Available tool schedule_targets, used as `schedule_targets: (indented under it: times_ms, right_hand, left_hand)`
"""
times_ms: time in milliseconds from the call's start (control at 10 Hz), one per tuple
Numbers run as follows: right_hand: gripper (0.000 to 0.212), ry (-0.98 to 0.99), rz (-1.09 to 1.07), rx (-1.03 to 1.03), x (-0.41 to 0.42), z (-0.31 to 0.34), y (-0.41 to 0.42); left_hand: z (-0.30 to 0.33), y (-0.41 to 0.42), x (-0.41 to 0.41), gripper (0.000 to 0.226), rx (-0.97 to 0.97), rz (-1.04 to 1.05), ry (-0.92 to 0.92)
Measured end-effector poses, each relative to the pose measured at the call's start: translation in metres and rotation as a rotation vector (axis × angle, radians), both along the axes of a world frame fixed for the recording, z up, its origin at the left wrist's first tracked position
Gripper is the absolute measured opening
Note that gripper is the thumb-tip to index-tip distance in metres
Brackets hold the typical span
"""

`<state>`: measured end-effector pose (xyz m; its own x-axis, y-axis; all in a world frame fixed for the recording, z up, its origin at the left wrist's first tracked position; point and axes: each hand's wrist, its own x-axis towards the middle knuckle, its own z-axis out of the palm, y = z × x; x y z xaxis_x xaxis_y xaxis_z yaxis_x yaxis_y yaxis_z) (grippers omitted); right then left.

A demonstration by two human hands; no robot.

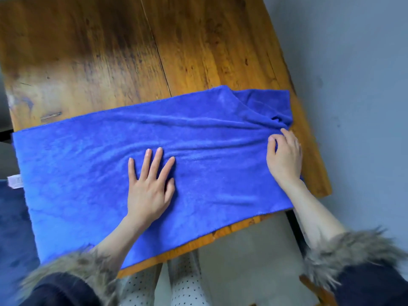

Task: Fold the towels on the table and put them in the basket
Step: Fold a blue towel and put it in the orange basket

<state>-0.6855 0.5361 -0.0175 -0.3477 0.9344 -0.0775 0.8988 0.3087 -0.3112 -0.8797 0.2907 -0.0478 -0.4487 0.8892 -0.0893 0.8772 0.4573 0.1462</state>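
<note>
I am early in the job, I judge. The bright blue plush microfibre towel (110, 168) lies spread lengthwise across the worn brown wooden table (99, 51), under both my hands, with no clean fold made yet. My left hand (150, 186) presses flat on its middle, fingers straight and spread. My right hand (284, 157) curls its fingers into the rumpled cloth at the end just beyond it. No basket shows, so folding and putting away both remain.
</note>
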Motion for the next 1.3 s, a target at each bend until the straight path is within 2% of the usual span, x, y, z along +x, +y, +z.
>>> schedule_targets:
  times_ms: [100,200,300,400,500,600,700,800,900,1100,1200,1300]
  right_hand:
    - [0.03,0.164,-0.229,0.025,-0.003,0.004,0.015]
    - [0.033,0.097,-0.378,-0.175,-0.003,0.004,0.031]
    - [0.023,0.039,-0.304,-0.125,-0.008,0.01,0.03]
    - [0.022,0.079,0.007,0.05,-0.02,0.023,0.007]
    - [0.025,0.085,0.387,-0.073,-0.026,0.021,-0.024]
    - [0.015,0.249,0.271,-0.037,-0.02,0.019,-0.03]
    - [0.013,0.332,-0.08,-0.087,-0.011,0.015,-0.016]
    - [0.033,0.255,-0.249,-0.317,-0.008,0.007,0.0]
    - [0.025,0.274,-0.375,-0.439,-0.011,0.0,0.009]
    - [0.034,0.354,-0.535,-0.635,-0.007,-0.001,0.019]
    - [0.043,0.421,-0.557,-0.561,0.006,0.001,0.027]
    - [0.021,0.421,-0.581,-0.42,0.018,0.007,0.039]
  left_hand:
    - [0.0,0.0,0.001,0.05,0.005,0.007,0.015]
    - [0.0,0.001,0.002,0.05,0.001,0.012,0.022]
    - [-0.001,0.001,0.002,0.051,-0.004,0.023,0.02]
    - [-0.002,0.001,0.003,0.051,0.001,0.029,0.022]
    - [-0.002,0.001,0.002,0.051,0.004,0.032,0.023]
    - [-0.001,0.001,0.003,0.051,0.0,0.036,0.02]
    - [-0.001,0.001,0.003,0.051,-0.001,0.039,0.018]
    - [-0.001,0.001,0.003,0.051,0.0,0.04,0.016]
    - [-0.002,0.0,0.003,0.051,-0.005,0.041,0.019]
    - [-0.001,0.001,0.002,0.051,-0.007,0.039,0.009]
    - [-0.001,0.001,0.002,0.051,-0.005,0.039,0.011]
    - [0.0,0.001,0.002,0.051,-0.001,0.043,0.009]
